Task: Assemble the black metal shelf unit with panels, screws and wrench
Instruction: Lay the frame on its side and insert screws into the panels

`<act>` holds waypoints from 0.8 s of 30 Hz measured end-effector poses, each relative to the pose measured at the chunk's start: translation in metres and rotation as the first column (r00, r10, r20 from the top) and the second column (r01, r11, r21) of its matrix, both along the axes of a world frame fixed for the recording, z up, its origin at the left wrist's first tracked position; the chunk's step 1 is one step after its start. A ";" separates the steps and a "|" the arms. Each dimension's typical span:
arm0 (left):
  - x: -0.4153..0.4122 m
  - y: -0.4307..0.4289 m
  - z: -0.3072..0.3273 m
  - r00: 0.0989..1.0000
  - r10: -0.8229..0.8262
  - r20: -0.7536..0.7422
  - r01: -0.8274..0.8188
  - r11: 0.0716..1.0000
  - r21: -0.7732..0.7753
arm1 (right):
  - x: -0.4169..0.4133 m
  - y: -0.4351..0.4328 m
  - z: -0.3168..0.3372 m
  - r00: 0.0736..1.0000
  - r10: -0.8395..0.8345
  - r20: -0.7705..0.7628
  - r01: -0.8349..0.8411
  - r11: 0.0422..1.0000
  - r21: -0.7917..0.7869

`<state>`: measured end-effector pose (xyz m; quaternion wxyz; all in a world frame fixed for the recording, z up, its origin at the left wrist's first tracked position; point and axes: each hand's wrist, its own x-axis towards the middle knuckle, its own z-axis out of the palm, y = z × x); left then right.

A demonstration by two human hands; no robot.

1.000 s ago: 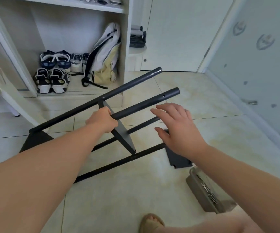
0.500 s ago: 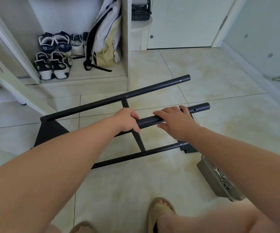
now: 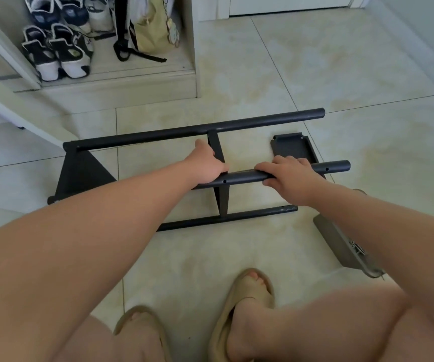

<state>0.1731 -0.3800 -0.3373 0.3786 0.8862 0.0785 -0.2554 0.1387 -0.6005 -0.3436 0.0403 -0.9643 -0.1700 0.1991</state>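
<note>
The black metal shelf frame [image 3: 200, 130] lies on its side on the tiled floor, with round posts running left to right and a thin panel [image 3: 221, 197] standing between them. Both hands hold the upper near post [image 3: 244, 176]. My left hand [image 3: 206, 165] grips it beside the middle panel. My right hand [image 3: 290, 176] curls over the same post a little further right. A loose black panel [image 3: 293, 148] lies flat on the floor behind my right hand. A larger black panel [image 3: 80, 173] closes the frame's left end.
A grey tray [image 3: 341, 246] holding small metal hardware sits on the floor at the right, partly hidden under my right forearm. A white cabinet [image 3: 122, 84] with shoes [image 3: 59, 53] and a bag [image 3: 150, 30] stands behind the frame. My sandalled feet [image 3: 247, 296] are near the bottom.
The frame has come down from a tilted, raised pose to lie lower and more level on the floor. My right hand went from hovering open to holding the post.
</note>
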 end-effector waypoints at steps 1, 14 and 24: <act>0.003 -0.001 -0.003 1.000 0.010 -0.014 -0.010 1.000 0.011 | -0.001 -0.002 -0.002 1.000 -0.001 -0.008 0.001 1.000 0.003; 0.000 -0.006 -0.003 0.966 -0.168 -0.198 0.198 0.969 0.148 | -0.007 -0.005 -0.007 0.982 -0.014 -0.187 0.028 0.997 0.074; -0.007 -0.002 -0.025 0.978 0.022 -0.206 -0.051 0.990 -0.133 | -0.011 -0.005 -0.018 0.979 -0.024 -0.201 0.040 0.996 0.079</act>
